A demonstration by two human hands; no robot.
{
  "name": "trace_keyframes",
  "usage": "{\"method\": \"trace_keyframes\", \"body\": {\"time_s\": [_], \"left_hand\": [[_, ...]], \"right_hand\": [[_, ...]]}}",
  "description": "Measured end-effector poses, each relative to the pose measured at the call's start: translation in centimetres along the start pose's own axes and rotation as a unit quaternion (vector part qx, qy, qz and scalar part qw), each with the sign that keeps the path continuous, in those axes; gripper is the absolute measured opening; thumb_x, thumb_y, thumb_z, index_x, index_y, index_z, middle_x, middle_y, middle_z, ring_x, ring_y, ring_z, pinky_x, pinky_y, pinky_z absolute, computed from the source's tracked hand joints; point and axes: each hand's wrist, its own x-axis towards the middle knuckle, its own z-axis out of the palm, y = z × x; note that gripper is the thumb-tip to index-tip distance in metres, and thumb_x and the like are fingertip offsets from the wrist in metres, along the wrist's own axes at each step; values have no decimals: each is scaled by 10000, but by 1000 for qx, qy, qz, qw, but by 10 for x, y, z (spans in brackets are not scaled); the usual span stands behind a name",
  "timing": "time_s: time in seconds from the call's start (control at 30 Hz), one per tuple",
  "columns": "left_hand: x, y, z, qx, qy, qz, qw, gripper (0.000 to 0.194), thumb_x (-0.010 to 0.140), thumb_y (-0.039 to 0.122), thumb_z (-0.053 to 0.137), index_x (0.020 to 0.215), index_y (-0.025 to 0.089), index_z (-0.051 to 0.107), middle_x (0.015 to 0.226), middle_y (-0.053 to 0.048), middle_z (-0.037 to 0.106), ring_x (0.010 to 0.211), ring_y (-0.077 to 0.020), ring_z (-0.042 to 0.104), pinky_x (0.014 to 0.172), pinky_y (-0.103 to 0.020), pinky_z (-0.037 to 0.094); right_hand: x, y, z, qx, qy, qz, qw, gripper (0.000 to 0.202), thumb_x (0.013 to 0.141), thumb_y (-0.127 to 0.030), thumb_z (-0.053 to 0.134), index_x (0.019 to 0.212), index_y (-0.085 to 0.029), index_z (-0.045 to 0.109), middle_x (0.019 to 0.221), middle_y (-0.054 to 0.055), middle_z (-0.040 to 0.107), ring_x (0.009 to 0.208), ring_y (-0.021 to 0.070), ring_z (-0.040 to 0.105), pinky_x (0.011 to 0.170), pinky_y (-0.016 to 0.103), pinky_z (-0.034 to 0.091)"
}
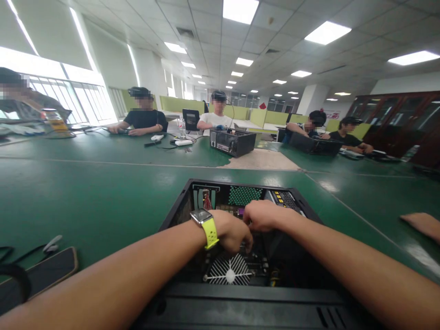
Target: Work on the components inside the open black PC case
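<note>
Both hands work inside the open computer case (240, 215) at the near middle: left hand (231, 233) curled shut, fingertips down just beyond the heatsink fan (229, 271); right hand (263, 214) closed beside it, its grip hidden. Steady, small pulls would suit here. Near left lies a phone (44, 275); far off, another case (232, 142).

Open-plan office used as a computer workbench room.

I sit at a long green table (85, 183) under a tiled ceiling with panel lights (240, 9). Green partitions (178, 104) and wide windows (85, 98) line the back, wooden cabinets (398, 119) the right. Other people (144, 117) sit around the table with open computer cases (232, 142), and another case (240, 192) lies before me.
</note>
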Motion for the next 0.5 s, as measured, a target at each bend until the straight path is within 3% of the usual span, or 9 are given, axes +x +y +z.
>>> {"method": "trace_keyframes", "body": {"time_s": [0.1, 0.23, 0.33, 0.4, 0.5], "left_hand": [[-7, -6, 0, 9, -47, 6, 999, 654, 631, 108, 615, 1266, 254, 558, 1152, -56, 649, 854, -210, 629, 630, -260, 478], [5, -15, 0, -75, -91, 0, 993, 581, 623, 101, 659, 1185, 240, 606, 1093, -26, 663, 913, -192, 620, 698, -233, 488], [17, -19, 1, -134, -127, -19, 983, 513, 644, 189, 708, 1148, 204, 612, 1088, -36, 657, 911, -190, 619, 686, -227, 495], [17, -16, -2, -116, -119, -30, 986, 422, 655, 299, 735, 1053, 184, 654, 1029, -41, 671, 862, -196, 618, 651, -236, 487], [-4, -4, -12, -73, -49, -25, 996, 416, 601, 442, 766, 924, 192, 686, 879, -14, 684, 750, -186, 604, 562, -236, 447]], "right_hand": [[-1, -1, -1, 7, -24, -21, 999, 292, 749, -362, 573, 960, -236, 729, 919, 84, 716, 820, 250, 654, 587, 279, 428], [-3, -2, -2, 25, -79, -61, 995, 345, 712, -236, 555, 1015, -205, 718, 886, 73, 720, 734, 202, 646, 527, 242, 394], [-4, -2, -3, 38, -102, -77, 991, 366, 713, -208, 545, 1041, -195, 708, 883, 59, 719, 718, 175, 636, 514, 221, 382], [-5, -1, -4, 38, -98, -71, 992, 362, 722, -201, 536, 1041, -171, 705, 892, 73, 716, 717, 177, 637, 513, 222, 382], [-5, 2, -5, 34, -86, -57, 994, 343, 712, -226, 571, 1010, -127, 709, 914, 112, 710, 725, 199, 645, 507, 229, 385]]}}
